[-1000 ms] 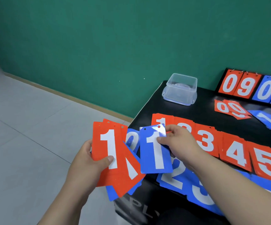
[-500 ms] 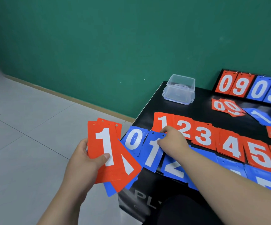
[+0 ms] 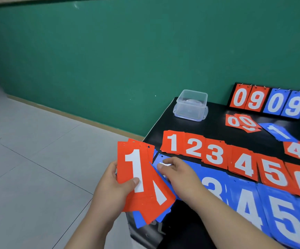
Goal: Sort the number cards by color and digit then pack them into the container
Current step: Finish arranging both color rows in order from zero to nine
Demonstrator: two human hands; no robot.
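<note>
Cards (image 3: 145, 198) fanned loosely, gripped by our left hand (image 3: 113, 191) beyond the edge of the table (image 3: 217, 126), could have slipped floorward, while our right hand (image 3: 179, 174) touched a blue card (image 3: 157, 159) just beside them, pinching or pressing, we could not tell.

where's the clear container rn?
Head view: clear container, far left corner of the black table, left of the flip scoreboard, beyond the red 1 pile.

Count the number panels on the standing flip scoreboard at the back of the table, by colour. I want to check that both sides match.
Red rectangular plastic panels with white digits: 2 (a 0 and a 9)
Blue rectangular plastic panels with white digits: 2 (a 0 and a 9)
Total: 4
</note>
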